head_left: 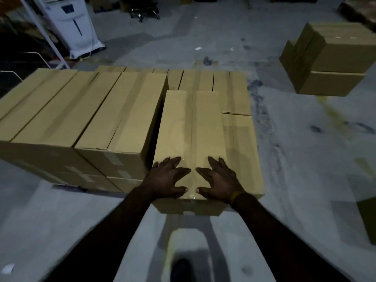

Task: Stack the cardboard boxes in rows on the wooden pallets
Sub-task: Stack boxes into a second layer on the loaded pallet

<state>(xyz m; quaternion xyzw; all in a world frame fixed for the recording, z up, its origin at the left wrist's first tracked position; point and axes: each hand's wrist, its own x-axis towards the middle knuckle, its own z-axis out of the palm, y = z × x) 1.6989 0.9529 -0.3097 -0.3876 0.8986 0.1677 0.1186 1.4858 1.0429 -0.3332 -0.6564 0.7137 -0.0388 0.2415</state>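
A long cardboard box [189,127] lies on top of the stack, at the right end of the upper row. My left hand [166,178] and my right hand [218,179] rest flat on its near end, fingers spread, thumbs toward each other. To its left, several long boxes [81,110] lie side by side in a row, with a dark gap between them and this box. A lower layer of boxes [240,137] shows on the right and behind. The pallet beneath is mostly hidden.
A separate pile of cardboard boxes [333,58] stands on the floor at the far right. A white air cooler [71,23] and a metal rack [40,31] stand at the back left. Another box edge [369,218] shows at the right border. Grey concrete floor surrounds the stack.
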